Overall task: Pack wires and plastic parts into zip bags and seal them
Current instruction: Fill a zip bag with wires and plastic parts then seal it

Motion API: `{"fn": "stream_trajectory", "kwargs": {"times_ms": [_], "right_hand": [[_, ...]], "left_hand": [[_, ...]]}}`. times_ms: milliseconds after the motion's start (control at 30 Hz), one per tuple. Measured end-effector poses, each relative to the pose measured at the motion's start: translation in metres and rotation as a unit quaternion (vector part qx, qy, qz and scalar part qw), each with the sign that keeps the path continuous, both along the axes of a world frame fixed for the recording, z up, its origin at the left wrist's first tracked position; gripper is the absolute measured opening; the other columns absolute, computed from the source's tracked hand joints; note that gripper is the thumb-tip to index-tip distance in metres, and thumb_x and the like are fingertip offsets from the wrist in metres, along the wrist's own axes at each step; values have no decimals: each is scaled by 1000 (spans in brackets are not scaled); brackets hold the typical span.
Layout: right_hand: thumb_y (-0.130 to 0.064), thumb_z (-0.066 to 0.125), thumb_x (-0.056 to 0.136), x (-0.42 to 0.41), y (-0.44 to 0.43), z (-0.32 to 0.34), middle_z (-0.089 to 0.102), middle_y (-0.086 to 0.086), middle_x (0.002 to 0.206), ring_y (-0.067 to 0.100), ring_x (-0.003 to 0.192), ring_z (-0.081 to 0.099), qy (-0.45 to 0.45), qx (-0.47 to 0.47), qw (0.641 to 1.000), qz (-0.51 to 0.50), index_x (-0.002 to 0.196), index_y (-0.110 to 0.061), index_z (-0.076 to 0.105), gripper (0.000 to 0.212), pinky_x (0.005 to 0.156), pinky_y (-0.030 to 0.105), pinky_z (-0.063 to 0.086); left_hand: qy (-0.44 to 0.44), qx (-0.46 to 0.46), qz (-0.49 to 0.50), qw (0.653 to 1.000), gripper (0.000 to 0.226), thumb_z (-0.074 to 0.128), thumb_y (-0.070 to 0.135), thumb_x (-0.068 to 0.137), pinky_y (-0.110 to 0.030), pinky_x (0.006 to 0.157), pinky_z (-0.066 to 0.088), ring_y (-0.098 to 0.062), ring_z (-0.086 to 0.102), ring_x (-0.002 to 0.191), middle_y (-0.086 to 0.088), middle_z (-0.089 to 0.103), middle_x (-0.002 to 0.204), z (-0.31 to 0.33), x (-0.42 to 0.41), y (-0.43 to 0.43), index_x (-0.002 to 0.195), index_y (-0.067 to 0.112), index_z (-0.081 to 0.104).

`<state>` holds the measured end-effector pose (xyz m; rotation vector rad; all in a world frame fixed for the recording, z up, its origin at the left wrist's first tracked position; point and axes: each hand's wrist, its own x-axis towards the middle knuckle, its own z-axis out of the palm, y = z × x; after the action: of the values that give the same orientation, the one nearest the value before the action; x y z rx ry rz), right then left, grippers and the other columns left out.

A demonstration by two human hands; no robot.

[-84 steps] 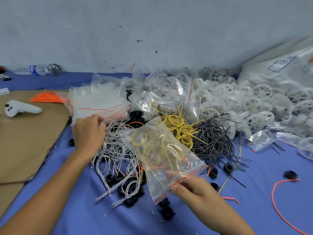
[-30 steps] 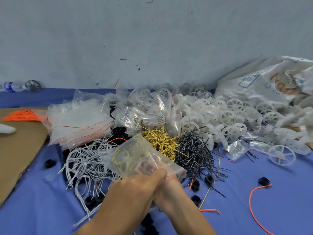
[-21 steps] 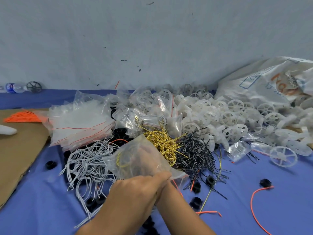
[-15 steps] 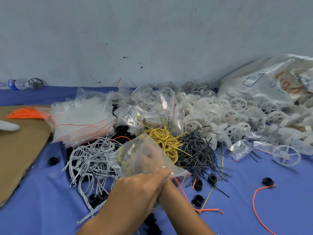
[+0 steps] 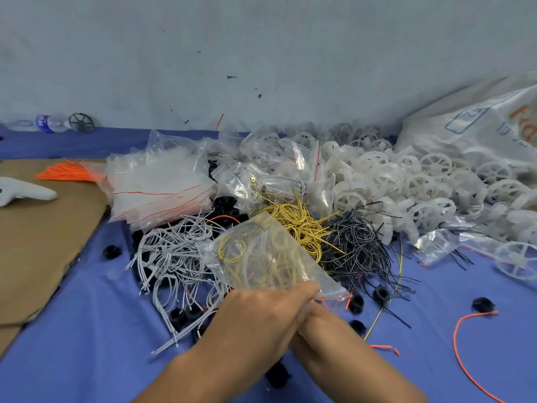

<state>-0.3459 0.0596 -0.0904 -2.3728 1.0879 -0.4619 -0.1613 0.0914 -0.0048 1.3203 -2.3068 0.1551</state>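
Note:
A clear zip bag point(image 5: 261, 257) with yellow and white wires inside tilts up above the blue cloth. My left hand point(image 5: 261, 315) pinches its red-lined mouth edge near the middle. My right hand point(image 5: 316, 321) lies under and behind the left, mostly hidden, its fingers at the same edge. Loose white wires point(image 5: 171, 257), yellow wires point(image 5: 299, 222) and black wires point(image 5: 357, 245) lie in heaps behind the bag. White plastic wheels point(image 5: 406, 184) pile up at the back right.
A stack of unused zip bags point(image 5: 157, 184) sits at the back left beside brown cardboard point(image 5: 40, 237). Small black plastic parts point(image 5: 380, 295) and an orange wire point(image 5: 465, 344) lie scattered on the blue cloth point(image 5: 87, 330). A large white sack point(image 5: 479, 126) is at the far right.
My left hand came from the white wires to the bag's mouth beside the right hand. Since then both hands have stayed at the edge while the bag flattened and tilted.

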Motion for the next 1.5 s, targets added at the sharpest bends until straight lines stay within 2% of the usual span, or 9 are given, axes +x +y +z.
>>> {"fn": "stream_trajectory", "kwargs": {"times_ms": [100, 267, 467, 600, 767, 933, 1100, 1233, 1500], "right_hand": [[-28, 51, 95, -14, 16, 36, 55, -43, 106, -24, 101, 51, -20, 15, 1000, 12, 113, -42, 56, 23, 95, -3, 27], [-13, 60, 94, -47, 20, 87, 73, 0, 84, 13, 75, 67, -150, 152, 974, -72, 96, -30, 73, 22, 71, 29, 55], [-39, 61, 90, -61, 2, 59, 57, -19, 96, -2, 80, 55, 149, 76, 977, -132, 100, -40, 59, 11, 78, 18, 45], [-26, 53, 95, -61, 2, 43, 52, -19, 102, -1, 93, 54, 161, 96, 975, -120, 109, -39, 61, 21, 85, 22, 44], [-13, 42, 96, -70, -5, 41, 62, -11, 109, 13, 105, 58, 173, 50, 969, -167, 112, -33, 62, 32, 88, 29, 45], [-20, 67, 89, -71, 2, 72, 65, -16, 86, 5, 83, 61, 0, -31, 974, -223, 85, -44, 61, 25, 74, 19, 46], [-40, 66, 89, -29, 30, 127, 72, -8, 96, 11, 85, 70, -261, 18, 960, -100, 102, -33, 69, 16, 76, 18, 53], [-35, 67, 87, 19, 27, 137, 66, -17, 87, 8, 77, 63, -133, -112, 981, -91, 96, -32, 61, 12, 70, 25, 52], [-18, 58, 90, 57, -10, 120, 58, -3, 101, 29, 90, 61, 79, -200, 971, -107, 109, -23, 48, 22, 68, 36, 44]], "left_hand": [[-2, -6, -16, 1000, 25, 48, 39, 96, -25, 40, 41, -10, 63, 58, 13, 68, 73, -4, 1, 1, 118, 34, 60], [188, 30, 54, 980, 24, 46, 43, 99, -19, 43, 37, -5, 45, 43, 14, 51, 53, 12, 21, -6, 116, 36, 63], [334, 43, 97, 937, 23, 45, 43, 97, -20, 46, 32, -5, 42, 46, 11, 49, 54, 39, 48, -38, 110, 42, 64], [335, 60, 82, 937, 22, 45, 44, 98, -31, 47, 39, -12, 44, 47, -1, 52, 57, 38, 42, -37, 108, 42, 64], [316, 71, 74, 943, 18, 47, 40, 101, -20, 43, 28, -8, 36, 43, 9, 41, 50, 32, 34, -33, 109, 44, 63], [313, 82, 86, 942, 21, 47, 39, 101, -19, 43, 29, -8, 40, 43, 11, 44, 50, 33, 27, -29, 112, 39, 65], [275, 78, 82, 955, 21, 48, 34, 102, -16, 47, 31, -6, 46, 47, 17, 48, 54, 40, 21, -24, 115, 40, 63], [241, 59, 78, 966, 22, 51, 29, 101, -2, 59, 32, 18, 48, 61, 46, 49, 71, 40, 12, -19, 117, 30, 66], [251, 64, 95, 961, 27, 49, 35, 99, -12, 55, 31, 1, 51, 60, 42, 51, 67, 43, 13, -18, 120, 37, 65]]}}
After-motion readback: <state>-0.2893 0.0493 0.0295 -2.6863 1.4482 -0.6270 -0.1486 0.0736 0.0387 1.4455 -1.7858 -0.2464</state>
